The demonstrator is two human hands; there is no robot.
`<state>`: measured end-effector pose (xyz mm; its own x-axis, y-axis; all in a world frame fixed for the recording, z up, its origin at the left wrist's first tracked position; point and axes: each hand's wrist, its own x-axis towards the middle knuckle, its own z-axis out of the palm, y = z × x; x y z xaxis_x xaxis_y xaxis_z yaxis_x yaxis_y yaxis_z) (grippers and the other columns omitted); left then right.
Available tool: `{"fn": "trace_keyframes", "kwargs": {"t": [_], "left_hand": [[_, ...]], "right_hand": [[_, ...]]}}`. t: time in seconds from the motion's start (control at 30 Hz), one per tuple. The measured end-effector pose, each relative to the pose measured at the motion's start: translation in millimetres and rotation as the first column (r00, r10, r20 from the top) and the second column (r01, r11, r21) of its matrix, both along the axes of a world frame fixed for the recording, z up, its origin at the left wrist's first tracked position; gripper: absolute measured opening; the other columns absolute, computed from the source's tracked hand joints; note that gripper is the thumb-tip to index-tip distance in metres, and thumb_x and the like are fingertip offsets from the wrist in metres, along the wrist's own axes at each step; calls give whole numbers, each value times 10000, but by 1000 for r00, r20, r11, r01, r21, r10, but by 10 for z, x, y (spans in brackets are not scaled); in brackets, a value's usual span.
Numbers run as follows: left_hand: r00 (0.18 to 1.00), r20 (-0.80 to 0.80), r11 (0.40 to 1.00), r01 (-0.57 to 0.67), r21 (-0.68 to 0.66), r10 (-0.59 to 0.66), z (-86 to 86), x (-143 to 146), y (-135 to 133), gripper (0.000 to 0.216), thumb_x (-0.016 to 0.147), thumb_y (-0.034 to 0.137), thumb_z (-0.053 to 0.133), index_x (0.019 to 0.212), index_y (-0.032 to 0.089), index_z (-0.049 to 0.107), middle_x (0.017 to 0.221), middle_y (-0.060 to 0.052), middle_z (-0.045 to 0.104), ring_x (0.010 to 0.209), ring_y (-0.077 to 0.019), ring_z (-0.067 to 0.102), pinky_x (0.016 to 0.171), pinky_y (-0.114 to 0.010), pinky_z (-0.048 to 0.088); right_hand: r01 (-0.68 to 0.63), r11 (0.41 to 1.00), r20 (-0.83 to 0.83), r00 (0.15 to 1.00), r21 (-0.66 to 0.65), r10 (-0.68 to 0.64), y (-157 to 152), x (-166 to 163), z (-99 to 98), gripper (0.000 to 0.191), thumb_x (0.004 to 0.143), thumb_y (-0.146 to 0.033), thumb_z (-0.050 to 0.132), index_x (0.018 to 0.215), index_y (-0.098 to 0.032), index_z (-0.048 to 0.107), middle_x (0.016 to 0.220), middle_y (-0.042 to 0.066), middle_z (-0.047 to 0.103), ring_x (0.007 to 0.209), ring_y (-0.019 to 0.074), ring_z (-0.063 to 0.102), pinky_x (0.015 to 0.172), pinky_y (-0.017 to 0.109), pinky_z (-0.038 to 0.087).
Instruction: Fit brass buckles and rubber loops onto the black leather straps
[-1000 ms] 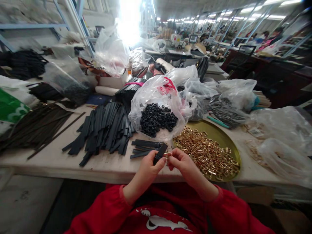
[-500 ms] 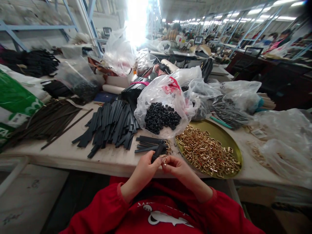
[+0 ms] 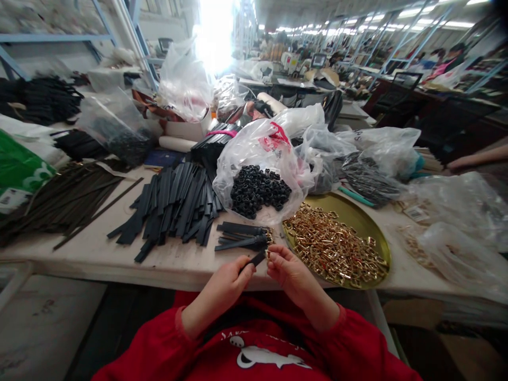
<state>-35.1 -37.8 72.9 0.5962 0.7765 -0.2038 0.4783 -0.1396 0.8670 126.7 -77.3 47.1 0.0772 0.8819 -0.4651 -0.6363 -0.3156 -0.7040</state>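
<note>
My left hand grips a short black strap near the table's front edge. At the strap's right end, the fingers of my right hand pinch a small gold buckle; how far the strap passes through it is hidden. Just beyond my hands lies a small stack of black straps with gold buckles on their right ends. To the right, a round gold tray bears a heap of loose gold buckles. Behind the stack, a clear plastic bag lies open around small black loops.
A fanned pile of black straps lies left of the stack, with dark brown strips farther left. Plastic bags crowd the right side. At the right edge, another person's arm reaches in.
The strap now points out to the right from my left hand, which has slid back along it. My right hand stays at the buckle. Another person's arm has appeared at the right.
</note>
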Motion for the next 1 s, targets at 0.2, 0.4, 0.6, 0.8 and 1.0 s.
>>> {"fn": "trace_keyframes", "kwargs": {"t": [0.2,0.4,0.6,0.8,1.0], "left_hand": [[996,12,995,93,36,-94,-45,50,-9,292,885,335,340,827,175,578,781,-26,615,704,-159,529,639,-250,363],[998,33,997,47,-57,-45,-61,35,6,226,850,329,419,833,173,582,751,-6,600,704,-152,523,630,-246,369],[988,129,974,-53,-220,83,-137,33,-25,237,827,368,461,731,166,540,610,43,518,542,-95,458,512,-210,350],[979,153,921,-68,-383,135,-176,45,-101,256,806,404,470,702,172,494,478,84,425,381,-58,366,392,-183,279],[978,124,927,-116,-357,170,-145,64,-138,246,807,369,455,659,175,488,427,89,404,355,-61,349,389,-186,274]], "right_hand": [[-64,997,140,989,48,57,-51,-164,-34,270,583,-326,769,706,-176,581,630,-48,565,508,57,485,505,195,417],[13,989,428,900,148,-76,-74,-140,-63,248,667,-385,694,712,-190,547,598,-41,572,526,93,508,539,232,414],[-81,978,486,874,194,-24,-104,-156,-69,258,653,-387,699,731,-187,558,647,-29,590,595,109,532,569,235,428],[-104,979,554,832,178,-12,-116,-133,-47,253,740,-422,609,734,-183,528,605,-34,557,547,104,522,534,236,422],[-152,951,781,613,268,-122,-212,-128,-70,154,800,-352,538,778,-200,542,675,-4,580,618,136,539,578,268,425]]}}
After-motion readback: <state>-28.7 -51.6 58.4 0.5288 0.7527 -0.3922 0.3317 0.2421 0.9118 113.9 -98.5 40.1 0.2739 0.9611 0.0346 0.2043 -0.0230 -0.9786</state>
